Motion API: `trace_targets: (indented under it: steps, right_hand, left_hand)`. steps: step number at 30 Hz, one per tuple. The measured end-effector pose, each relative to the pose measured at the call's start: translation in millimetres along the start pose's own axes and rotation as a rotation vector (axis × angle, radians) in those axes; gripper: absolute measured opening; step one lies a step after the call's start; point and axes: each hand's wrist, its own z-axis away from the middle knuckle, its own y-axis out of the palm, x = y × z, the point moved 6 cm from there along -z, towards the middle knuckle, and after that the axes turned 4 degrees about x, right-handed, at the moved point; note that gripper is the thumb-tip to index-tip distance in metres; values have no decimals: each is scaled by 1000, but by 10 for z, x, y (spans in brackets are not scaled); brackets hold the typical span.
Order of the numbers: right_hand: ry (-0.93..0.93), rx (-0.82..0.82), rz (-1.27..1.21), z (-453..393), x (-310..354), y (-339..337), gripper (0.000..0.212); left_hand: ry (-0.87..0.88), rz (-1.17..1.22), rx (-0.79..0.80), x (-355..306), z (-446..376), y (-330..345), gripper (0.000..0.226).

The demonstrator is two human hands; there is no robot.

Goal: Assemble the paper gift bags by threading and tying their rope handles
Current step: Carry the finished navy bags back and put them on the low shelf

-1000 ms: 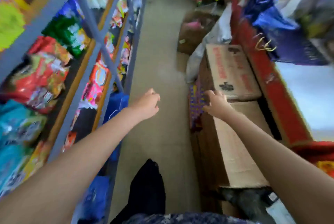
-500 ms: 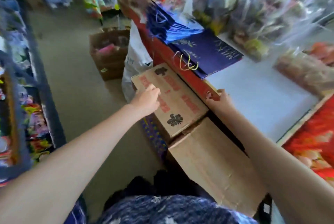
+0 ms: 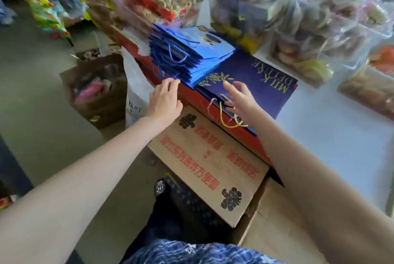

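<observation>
A dark blue gift bag (image 3: pixel 253 84) printed "MILK DELUXE" lies flat on the white counter (image 3: pixel 332 127), at its near-left corner. Its long axis runs diagonally, from the person's near left toward the far right. The mouth end points toward the person and overhangs the counter's red edge (image 3: pixel 215 112); the lettering reads upside down from this view. A yellow rope handle (image 3: pixel 229 117) loops out of that mouth end and hangs over the red edge.

A stack of lighter blue gift bags (image 3: pixel 189 52) rests on the far-left part of the dark bag, with blue rope handles (image 3: pixel 175 54) drooping off the stack's left side.

The left hand (image 3: pixel 165 99) reaches to the left of the dark bag, fingers bent and closed together, fingertips touching the lower edge of the lighter stack. Whether it pinches anything cannot be told.

The right hand (image 3: pixel 239 97) hovers over or rests on the mouth end of the dark bag, fingers straight and spread, holding nothing. Contact with the paper cannot be confirmed.

Below the dark bag, on the person's side of the counter, a cardboard box flap (image 3: pixel 209 161) with red printed characters leans out. Beyond the dark bag, clear bags of packaged snacks (image 3: pixel 315 29) crowd the counter's far side.
</observation>
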Motion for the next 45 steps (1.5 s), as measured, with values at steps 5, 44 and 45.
trace_targets:
  steps: [5,44,45]
  right_hand:
    - [125,-41,-416,-946,376,868,65]
    - [346,-128,-248,-781,216,-21,8]
    - [362,-87,-213,-792,170,5,6]
  left_hand:
    - [85,-33,-56,777,-970,-328,55]
    - [98,550,321,1035,-1812,142,56]
    - [-63,574,389,1062,-1851,282,53]
